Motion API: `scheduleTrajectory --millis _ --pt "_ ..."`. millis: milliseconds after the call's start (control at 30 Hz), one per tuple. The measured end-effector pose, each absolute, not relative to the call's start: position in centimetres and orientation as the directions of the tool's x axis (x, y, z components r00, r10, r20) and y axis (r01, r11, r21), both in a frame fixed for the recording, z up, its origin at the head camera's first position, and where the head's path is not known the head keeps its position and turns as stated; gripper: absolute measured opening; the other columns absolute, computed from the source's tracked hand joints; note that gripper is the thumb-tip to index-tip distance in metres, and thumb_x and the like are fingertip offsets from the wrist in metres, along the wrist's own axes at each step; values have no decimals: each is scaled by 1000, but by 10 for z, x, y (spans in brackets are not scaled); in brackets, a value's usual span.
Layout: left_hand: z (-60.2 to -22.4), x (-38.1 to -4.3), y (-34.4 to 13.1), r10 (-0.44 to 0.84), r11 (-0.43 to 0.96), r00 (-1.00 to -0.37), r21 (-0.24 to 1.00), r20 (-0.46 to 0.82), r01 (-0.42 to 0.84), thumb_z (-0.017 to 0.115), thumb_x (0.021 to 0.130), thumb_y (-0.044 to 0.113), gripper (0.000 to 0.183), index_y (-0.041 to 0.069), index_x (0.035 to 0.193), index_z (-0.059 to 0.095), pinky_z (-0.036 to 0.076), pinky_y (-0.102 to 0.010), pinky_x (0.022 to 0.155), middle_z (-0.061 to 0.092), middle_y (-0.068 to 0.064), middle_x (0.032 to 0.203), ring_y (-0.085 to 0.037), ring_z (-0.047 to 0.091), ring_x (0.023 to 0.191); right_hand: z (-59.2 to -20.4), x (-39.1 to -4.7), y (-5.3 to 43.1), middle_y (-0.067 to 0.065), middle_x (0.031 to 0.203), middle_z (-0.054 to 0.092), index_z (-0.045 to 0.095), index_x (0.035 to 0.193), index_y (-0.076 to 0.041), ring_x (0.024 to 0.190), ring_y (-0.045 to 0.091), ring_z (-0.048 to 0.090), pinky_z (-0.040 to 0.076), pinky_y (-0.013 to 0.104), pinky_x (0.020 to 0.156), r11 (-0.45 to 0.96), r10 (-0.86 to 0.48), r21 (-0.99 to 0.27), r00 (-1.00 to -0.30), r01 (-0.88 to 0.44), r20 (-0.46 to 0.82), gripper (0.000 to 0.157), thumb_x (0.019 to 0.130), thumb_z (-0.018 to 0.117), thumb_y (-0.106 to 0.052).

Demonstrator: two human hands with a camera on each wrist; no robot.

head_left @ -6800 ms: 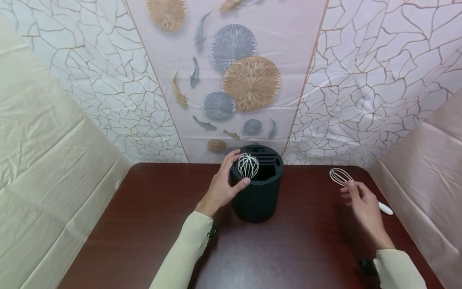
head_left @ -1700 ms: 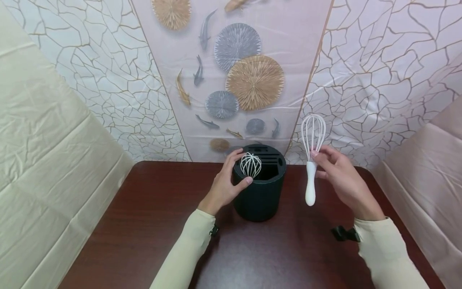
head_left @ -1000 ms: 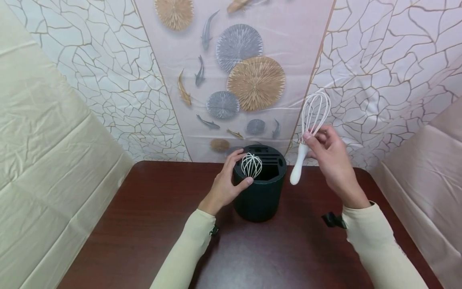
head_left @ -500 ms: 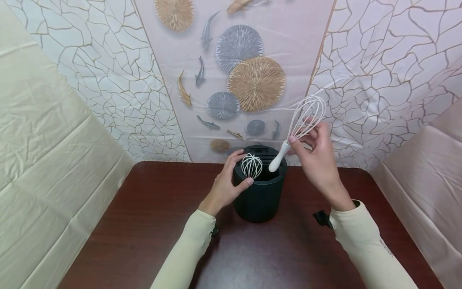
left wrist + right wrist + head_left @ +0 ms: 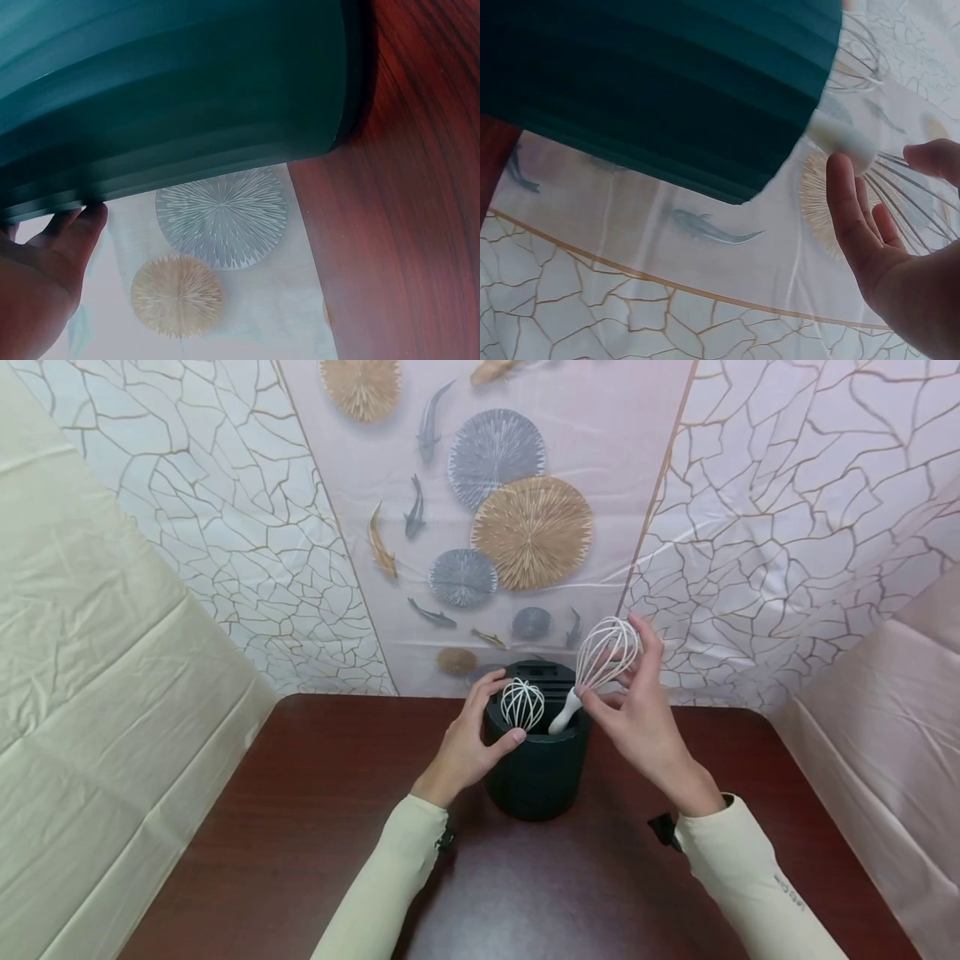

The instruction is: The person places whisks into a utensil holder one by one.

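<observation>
A dark green, ribbed utensil holder (image 5: 534,777) stands upright on the table, with slots and a wider opening in its top. The wire loops of one whisk (image 5: 522,704) poke up out of the wider opening; its handle is hidden inside. My left hand (image 5: 468,739) grips the holder's left side, thumb at the front rim and fingers toward the back. At the right rim my right hand (image 5: 637,718) pinches a second whisk (image 5: 609,652) near where wires meet handle. That whisk tilts, loops up to the right, and the end of its white handle (image 5: 844,142) dips into the opening.
The dark red-brown table (image 5: 337,810) has rounded back corners. Behind it hangs a patterned cloth (image 5: 531,531) with fish and round motifs, and plain beige cloth (image 5: 112,693) lines the left side, with similar cloth at the right.
My right hand picked up the second whisk from the table at the right, lifted it, tilted it and brought it left, then down into the holder's opening. My left hand has stayed on the holder.
</observation>
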State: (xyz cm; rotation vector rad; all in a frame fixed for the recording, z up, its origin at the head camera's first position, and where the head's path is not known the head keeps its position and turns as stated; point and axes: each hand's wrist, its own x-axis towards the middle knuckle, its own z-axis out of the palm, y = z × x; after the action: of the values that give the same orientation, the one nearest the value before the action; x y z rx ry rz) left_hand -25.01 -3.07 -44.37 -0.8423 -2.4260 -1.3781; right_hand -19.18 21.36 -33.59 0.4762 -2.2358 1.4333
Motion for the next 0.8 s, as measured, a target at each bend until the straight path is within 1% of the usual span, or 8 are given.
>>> scheduleTrajectory --millis 100,200,300,433,567,667,800 --pt "-445 -251 -31 368 396 -806 706 463 587 57 94 76 76 39 158 39 44 -60 111 25 21 169 -18 48 143 -341 -191 213 32 140 50 7 166 -18 121 53 63 52 9 78 434 -74 -743 -842 -510 535 104 91 74 10" --pt "-445 -251 -30 369 393 -801 702 471 594 59 95 72 74 39 158 40 45 -59 110 26 20 169 -18 49 142 -344 -191 213 30 142 50 11 165 -16 120 52 63 52 8 77 443 -93 -732 -839 -517 537 101 92 75 9" --pt "-444 -251 -31 366 392 -800 702 475 595 58 95 74 75 38 159 40 45 -59 111 26 20 169 -18 49 142 -344 -192 212 28 144 51 15 164 -15 120 51 64 53 9 77 440 -108 -726 -834 -528 540 97 92 76 7" --pt "-445 -250 -31 366 396 -803 702 470 592 57 94 76 77 38 159 40 45 -59 111 26 19 169 -18 49 142 -345 -191 210 26 141 53 17 163 -14 120 48 65 53 10 77 443 -115 -721 -832 -533 543 94 93 76 6" --pt "-445 -251 -31 370 394 -803 704 467 591 60 96 70 74 38 159 39 45 -59 111 25 19 169 -18 49 142 -345 -191 209 25 138 54 18 163 -16 117 45 67 53 10 78 448 -123 -713 -827 -540 549 91 95 75 3" --pt "-445 -251 -31 371 391 -802 705 468 592 61 96 68 73 38 159 39 44 -59 112 26 19 169 -17 49 142 -345 -193 207 23 137 54 20 162 -15 117 43 66 57 16 78 462 -140 -696 -820 -550 555 89 95 76 1" --pt "-445 -252 -31 371 392 -802 704 468 592 59 96 72 75 38 159 39 44 -58 113 26 19 169 -17 48 143 -345 -194 205 23 137 55 23 161 -11 121 43 64 62 34 79 502 -162 -655 -805 -565 570 87 94 77 -1"
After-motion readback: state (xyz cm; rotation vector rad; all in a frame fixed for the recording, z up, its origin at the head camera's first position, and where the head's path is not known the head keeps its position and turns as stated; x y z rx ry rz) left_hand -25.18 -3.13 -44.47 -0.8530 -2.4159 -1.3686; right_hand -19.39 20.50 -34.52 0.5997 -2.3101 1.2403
